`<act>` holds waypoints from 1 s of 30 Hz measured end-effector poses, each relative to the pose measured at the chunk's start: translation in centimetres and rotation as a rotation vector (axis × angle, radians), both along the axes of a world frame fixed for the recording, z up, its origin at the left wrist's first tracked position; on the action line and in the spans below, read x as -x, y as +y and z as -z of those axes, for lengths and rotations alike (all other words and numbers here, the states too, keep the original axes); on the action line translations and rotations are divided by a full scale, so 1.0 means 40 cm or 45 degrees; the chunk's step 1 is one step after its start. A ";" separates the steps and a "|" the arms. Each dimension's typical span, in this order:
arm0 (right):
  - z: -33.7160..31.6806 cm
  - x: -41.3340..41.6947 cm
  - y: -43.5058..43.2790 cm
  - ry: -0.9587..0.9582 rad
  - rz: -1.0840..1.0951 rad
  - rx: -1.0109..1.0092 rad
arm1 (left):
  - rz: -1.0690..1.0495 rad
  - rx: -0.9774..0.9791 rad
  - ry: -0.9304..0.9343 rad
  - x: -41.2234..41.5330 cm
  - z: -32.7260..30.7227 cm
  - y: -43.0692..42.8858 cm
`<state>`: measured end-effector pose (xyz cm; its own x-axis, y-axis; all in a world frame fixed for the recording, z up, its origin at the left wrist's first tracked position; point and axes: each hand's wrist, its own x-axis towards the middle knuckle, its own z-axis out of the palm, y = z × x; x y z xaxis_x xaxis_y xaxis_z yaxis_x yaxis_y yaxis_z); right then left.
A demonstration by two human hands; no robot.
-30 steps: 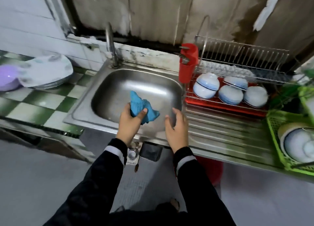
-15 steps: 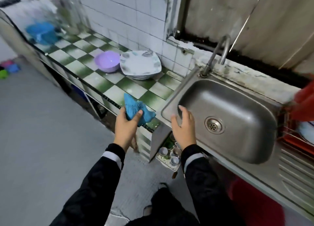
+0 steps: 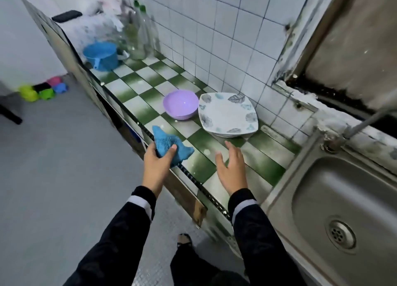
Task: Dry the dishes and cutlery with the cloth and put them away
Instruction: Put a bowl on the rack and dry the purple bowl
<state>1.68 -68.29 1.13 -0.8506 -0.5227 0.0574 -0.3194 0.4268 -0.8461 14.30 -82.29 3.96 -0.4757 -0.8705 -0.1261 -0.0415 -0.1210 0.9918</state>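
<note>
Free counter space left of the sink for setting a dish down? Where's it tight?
Biggest bare patch: checkered counter between the blue container and the purple bowl. A smaller one lies between the plate stack and the sink rim, under the right hand. Tight: bottles crowd the far corner; bowl and plates show no clear gap.

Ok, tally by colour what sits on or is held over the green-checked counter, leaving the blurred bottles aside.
Blue: 2, the fluffy blue cloth in the left hand and the blue plastic handled tub.
Purple: 1, the round purple plastic bowl.
White: 1, a stack of square white leaf-print plates; its plate count cannot be told.
Total: 4.
</note>
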 end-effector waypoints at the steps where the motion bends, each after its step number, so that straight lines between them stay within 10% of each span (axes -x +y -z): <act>1: -0.001 0.018 -0.039 -0.008 -0.007 -0.002 | 0.006 0.004 -0.010 0.016 0.000 -0.033; 14: 0.049 0.193 -0.455 -0.164 0.002 -0.122 | 0.126 -0.029 -0.095 0.232 0.041 -0.457; 30: 0.164 0.303 -0.853 -0.597 0.640 -0.391 | 0.604 -0.001 -0.157 0.492 0.039 -0.920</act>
<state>-10.45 -102.42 -5.42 -0.8904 0.0008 -0.4551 0.3405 0.6646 -0.6651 -5.40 -119.08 2.39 -0.8015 -0.5612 -0.2067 -0.2090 -0.0610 0.9760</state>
